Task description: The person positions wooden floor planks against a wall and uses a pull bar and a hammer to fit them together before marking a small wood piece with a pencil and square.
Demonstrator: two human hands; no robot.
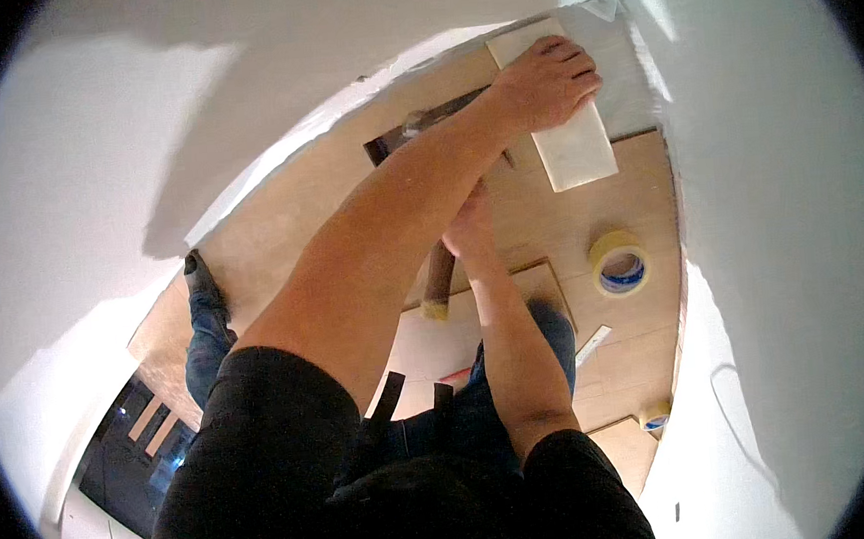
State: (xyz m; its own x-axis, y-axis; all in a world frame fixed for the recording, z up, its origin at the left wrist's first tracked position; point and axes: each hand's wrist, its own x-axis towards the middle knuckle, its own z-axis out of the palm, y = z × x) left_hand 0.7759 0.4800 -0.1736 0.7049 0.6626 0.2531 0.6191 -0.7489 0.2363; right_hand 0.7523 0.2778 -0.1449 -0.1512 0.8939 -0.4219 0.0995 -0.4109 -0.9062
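My left hand rests over a cream-white rectangular board, its fingers curled round the board's right edge. The board lies on the wood-look floor by the far right corner. Below my left forearm, my right hand is closed round the brown handle of a tool. That handle has a yellowish butt end. My left forearm hides the tool's other end, so I cannot tell its kind. A dark flat bar shows beyond the forearm, with a small greyish lump on it.
A yellow tape roll lies right of my hands, a smaller one nearer. Loose planks and a white strip lie by my knee. White walls close in the far and right sides. A jeans-clad leg is at left.
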